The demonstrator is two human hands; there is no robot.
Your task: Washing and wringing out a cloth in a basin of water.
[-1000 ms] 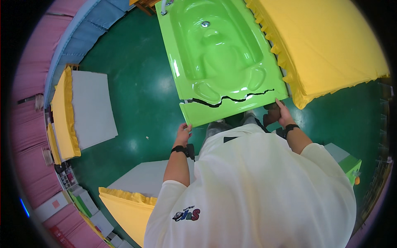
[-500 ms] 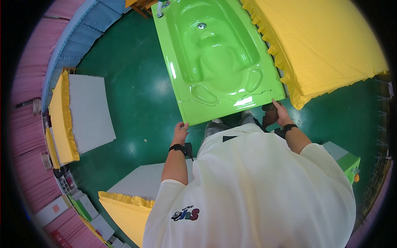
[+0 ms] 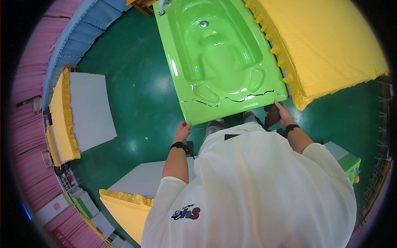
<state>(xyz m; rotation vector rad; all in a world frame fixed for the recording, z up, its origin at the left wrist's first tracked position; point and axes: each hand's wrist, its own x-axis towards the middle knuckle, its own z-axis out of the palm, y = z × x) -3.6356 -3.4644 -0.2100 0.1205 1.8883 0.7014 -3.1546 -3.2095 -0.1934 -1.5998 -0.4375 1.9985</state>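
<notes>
A bright green moulded bathtub (image 3: 223, 58) with a shiny drain fills the upper middle. A jagged crack runs across its near end, showing as a dark gap that parts the near rim strip (image 3: 235, 108) from the rest. My left hand (image 3: 182, 132) is closed at the strip's near left corner, its fingertips at the edge. At the near right corner my right hand (image 3: 284, 115) grips the rim, thumb on top and fingers partly hidden beneath. Both wrists wear black bands.
Right of the tub stands a table under a yellow ruffled cloth (image 3: 331, 45), very close to its side. Yellow-edged grey-white panels stand at left (image 3: 89, 111) and lower left (image 3: 144, 177). A green and grey box (image 3: 345, 161) is behind my right arm. The floor (image 3: 140, 87) is glossy green.
The crack has opened from a thin line into a wider dark gap across the tub's near end. Both hands keep their places at the corners.
</notes>
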